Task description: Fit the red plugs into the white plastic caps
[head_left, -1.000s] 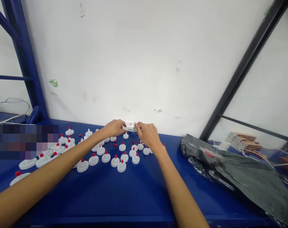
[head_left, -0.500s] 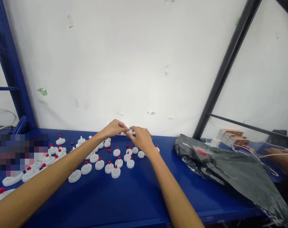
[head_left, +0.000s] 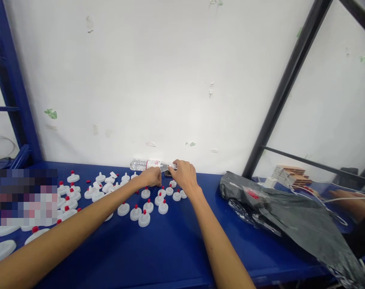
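Note:
My right hand (head_left: 184, 174) is closed on a small white plastic nozzle cap (head_left: 172, 165), held just above the back of the blue table (head_left: 176, 241). Only part of that cap shows past the fingers. Left of it, my left hand (head_left: 151, 176) reaches down to the tabletop with its fingers curled together; whatever they grip is hidden. Around it stand several white nozzle caps with red tips, such as one white cap (head_left: 144, 219) in front. Farther left are white caps without red tips, including one (head_left: 100, 177). A loose red tip (head_left: 88, 182) lies among them.
A clear plastic bottle (head_left: 138, 164) lies against the wall behind my left hand. To the right a grey plastic bag (head_left: 278, 204) spreads over the table. Beyond it sit stacked brown-edged pieces (head_left: 292, 176) and another person's blurred hand (head_left: 351, 202). A dark post (head_left: 286, 88) slants upward.
My left hand has parted from my right hand and dropped to the tabletop. The right hand stays raised with the white cap. The bottle behind them has come into sight.

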Available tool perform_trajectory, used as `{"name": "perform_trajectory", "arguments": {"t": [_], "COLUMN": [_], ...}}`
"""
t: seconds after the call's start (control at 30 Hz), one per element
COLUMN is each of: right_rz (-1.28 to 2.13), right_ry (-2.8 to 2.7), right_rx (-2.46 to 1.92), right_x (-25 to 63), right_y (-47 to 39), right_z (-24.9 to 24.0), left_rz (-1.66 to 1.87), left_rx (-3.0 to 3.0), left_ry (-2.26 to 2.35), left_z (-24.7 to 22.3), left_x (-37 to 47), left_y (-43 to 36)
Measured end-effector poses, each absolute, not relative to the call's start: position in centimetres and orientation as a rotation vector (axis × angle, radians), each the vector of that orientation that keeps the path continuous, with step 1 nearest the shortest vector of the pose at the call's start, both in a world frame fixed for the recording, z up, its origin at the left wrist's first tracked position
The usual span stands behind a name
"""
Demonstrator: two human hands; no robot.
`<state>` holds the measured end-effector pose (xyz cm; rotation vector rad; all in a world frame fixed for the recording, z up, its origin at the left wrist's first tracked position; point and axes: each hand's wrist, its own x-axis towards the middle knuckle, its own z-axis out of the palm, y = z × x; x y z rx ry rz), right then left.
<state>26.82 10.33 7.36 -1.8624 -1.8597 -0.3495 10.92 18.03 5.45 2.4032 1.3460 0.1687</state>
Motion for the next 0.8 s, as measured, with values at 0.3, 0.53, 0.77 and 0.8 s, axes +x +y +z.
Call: {"name": "perform_trajectory", "arguments": {"t": [0.3, 0.53, 0.77, 0.8], "right_rz": [-0.317, -0.287, -0.291, -0.293], "right_ry": [-1.945, -2.152, -2.220, -2.224], "right_rx": [-1.758, -1.554, -1.483, -1.484], "right_x": [26.7, 26.2, 25.9, 25.9], "right_y": [10.5, 10.1, 9.9, 9.9], "right_z": [7.6, 7.9, 7.9, 7.9], "left_rz": [0.264, 0.401, 0.546, 0.569], "left_rx": [2.477, 2.475, 2.471, 2.468], "left_ry": [1.428, 1.324, 1.290, 1.290], "left_z": [8.6, 9.7, 8.7, 8.6], "left_x": [8.4, 6.0, 5.8, 5.8], "left_y": [17.7, 15.9, 14.5, 14.5]}}
